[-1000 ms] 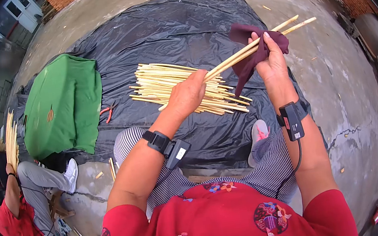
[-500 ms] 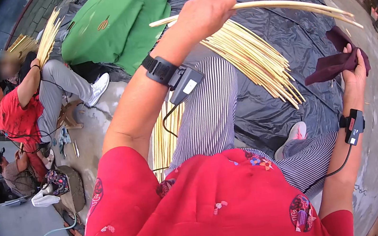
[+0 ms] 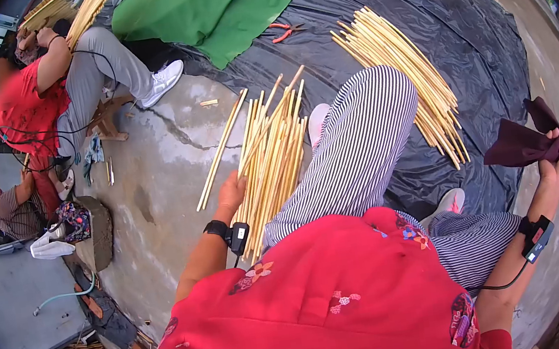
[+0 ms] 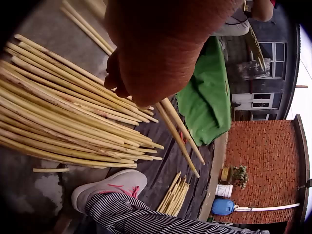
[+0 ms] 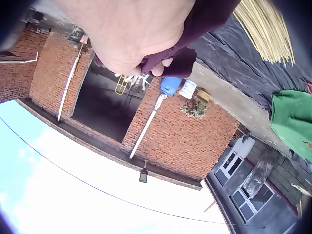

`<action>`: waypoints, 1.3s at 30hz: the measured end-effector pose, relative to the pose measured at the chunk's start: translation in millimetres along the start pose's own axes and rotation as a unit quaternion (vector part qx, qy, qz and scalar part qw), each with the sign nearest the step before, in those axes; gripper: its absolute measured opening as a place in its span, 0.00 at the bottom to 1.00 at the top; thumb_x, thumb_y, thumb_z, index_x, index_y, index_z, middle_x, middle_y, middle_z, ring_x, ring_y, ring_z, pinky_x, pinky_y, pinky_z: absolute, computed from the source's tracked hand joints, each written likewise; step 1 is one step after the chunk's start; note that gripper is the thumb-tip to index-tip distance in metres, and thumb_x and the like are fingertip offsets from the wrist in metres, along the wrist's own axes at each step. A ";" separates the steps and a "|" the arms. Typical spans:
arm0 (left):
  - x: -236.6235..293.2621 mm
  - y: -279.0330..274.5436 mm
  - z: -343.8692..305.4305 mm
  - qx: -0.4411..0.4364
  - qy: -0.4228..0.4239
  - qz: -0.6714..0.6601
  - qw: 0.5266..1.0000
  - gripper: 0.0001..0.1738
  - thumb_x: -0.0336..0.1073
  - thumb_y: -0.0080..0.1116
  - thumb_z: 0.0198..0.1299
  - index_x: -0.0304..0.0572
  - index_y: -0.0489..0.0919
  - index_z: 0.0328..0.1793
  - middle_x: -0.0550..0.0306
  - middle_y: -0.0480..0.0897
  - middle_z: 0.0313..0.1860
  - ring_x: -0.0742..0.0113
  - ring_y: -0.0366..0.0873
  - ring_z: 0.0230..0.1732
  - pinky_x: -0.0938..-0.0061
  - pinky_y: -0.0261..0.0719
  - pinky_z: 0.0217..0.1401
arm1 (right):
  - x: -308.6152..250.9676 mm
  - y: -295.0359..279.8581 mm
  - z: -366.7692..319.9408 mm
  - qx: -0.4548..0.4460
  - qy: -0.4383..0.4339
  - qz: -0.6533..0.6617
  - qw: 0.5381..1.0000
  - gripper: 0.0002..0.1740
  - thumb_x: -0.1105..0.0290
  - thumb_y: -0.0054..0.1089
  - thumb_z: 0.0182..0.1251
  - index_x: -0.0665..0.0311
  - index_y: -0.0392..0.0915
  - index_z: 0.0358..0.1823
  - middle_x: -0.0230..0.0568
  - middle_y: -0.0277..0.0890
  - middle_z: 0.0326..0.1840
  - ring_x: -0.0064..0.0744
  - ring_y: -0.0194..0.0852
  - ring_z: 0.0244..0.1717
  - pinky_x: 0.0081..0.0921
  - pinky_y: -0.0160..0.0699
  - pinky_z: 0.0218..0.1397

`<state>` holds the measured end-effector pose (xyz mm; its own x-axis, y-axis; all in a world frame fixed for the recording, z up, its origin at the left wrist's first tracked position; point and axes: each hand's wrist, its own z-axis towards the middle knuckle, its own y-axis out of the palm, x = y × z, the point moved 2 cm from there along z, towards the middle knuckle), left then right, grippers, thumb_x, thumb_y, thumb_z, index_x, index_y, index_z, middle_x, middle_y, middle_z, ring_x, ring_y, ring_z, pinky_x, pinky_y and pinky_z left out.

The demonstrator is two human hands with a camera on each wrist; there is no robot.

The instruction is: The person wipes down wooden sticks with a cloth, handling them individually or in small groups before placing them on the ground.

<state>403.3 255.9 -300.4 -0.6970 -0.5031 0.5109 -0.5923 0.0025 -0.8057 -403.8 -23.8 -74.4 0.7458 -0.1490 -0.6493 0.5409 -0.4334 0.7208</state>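
Note:
My left hand (image 3: 231, 191) grips two peeled wooden sticks (image 4: 178, 136) low over the left pile. In the left wrist view they stick out past the curled fingers, above a spread of similar sticks (image 4: 63, 117). This left pile (image 3: 272, 168) lies on the concrete beside my striped leg. Far off to the right, my right hand (image 3: 554, 159) holds a crumpled dark maroon cloth (image 3: 517, 143), with the fingers pressed into its folds. The same cloth (image 5: 183, 63) hangs beneath the hand in the right wrist view. No stick shows in that hand.
A second stick pile (image 3: 408, 80) lies on black plastic sheeting (image 3: 474, 43). Red-handled pliers (image 3: 285, 31) lie near a green cloth (image 3: 216, 13). Two loose sticks (image 3: 220, 154) lie left of the near pile. A seated person in red (image 3: 33, 101) holds a bundle at the left.
My left hand has drawn the two sticks out of the maroon cloth and swung them left and down to the near pile. My right hand has moved right and down with the cloth. The view has turned left.

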 end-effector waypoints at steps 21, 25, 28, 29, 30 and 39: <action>-89.5 52.4 -51.8 -0.121 -0.257 0.106 0.953 0.29 0.31 0.54 0.54 0.46 0.66 0.65 0.43 0.72 0.62 0.43 0.67 0.64 0.60 0.68 0.66 | 39.2 20.3 -38.5 0.063 -0.005 -0.035 0.997 0.12 0.77 0.61 0.61 0.73 0.73 0.45 0.46 0.79 0.37 0.37 0.80 0.37 0.34 0.84 0.43; -69.6 67.1 -37.4 -0.078 -0.137 0.120 0.980 0.28 0.34 0.59 0.53 0.42 0.69 0.62 0.42 0.74 0.58 0.44 0.70 0.60 0.60 0.69 0.63 | 51.6 45.2 -67.4 0.049 -0.032 -0.052 0.997 0.10 0.77 0.60 0.62 0.72 0.72 0.43 0.46 0.79 0.37 0.37 0.80 0.35 0.34 0.84 0.39; -39.5 71.9 -8.6 -0.069 -0.063 0.067 0.993 0.25 0.36 0.60 0.53 0.40 0.72 0.59 0.42 0.76 0.54 0.46 0.73 0.57 0.61 0.72 0.60 | 57.0 57.3 -81.2 0.046 -0.032 -0.035 0.998 0.10 0.77 0.60 0.62 0.71 0.73 0.43 0.45 0.79 0.36 0.35 0.80 0.34 0.33 0.84 0.38; -29.2 73.2 1.8 -0.068 -0.041 0.037 0.996 0.24 0.37 0.60 0.53 0.40 0.73 0.58 0.42 0.77 0.53 0.47 0.74 0.56 0.61 0.73 0.59 | 58.9 61.0 -83.9 0.043 -0.030 -0.033 0.998 0.09 0.77 0.60 0.63 0.71 0.73 0.43 0.45 0.79 0.36 0.35 0.80 0.34 0.32 0.84 0.38; -14.7 72.5 13.7 -0.073 -0.017 0.027 0.997 0.22 0.39 0.59 0.55 0.38 0.75 0.55 0.42 0.79 0.50 0.48 0.77 0.52 0.62 0.75 0.56 | 61.1 62.5 -86.5 0.039 -0.026 -0.030 0.998 0.09 0.76 0.60 0.63 0.70 0.74 0.43 0.45 0.79 0.36 0.35 0.81 0.33 0.32 0.84 0.38; 114.2 103.7 138.3 -0.146 0.152 -0.072 0.975 0.16 0.39 0.55 0.60 0.41 0.77 0.52 0.46 0.83 0.43 0.54 0.82 0.46 0.67 0.77 0.51 | 73.5 101.4 -115.2 0.005 -0.009 -0.058 0.998 0.07 0.75 0.58 0.65 0.70 0.75 0.43 0.43 0.80 0.35 0.31 0.80 0.32 0.29 0.85 0.36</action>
<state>318.1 79.3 -367.0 -0.6588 -0.2366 0.7141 -0.7522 0.2183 -0.6217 -249.4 23.8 -21.0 0.6711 -0.1123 -0.7328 0.6195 -0.4580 0.6376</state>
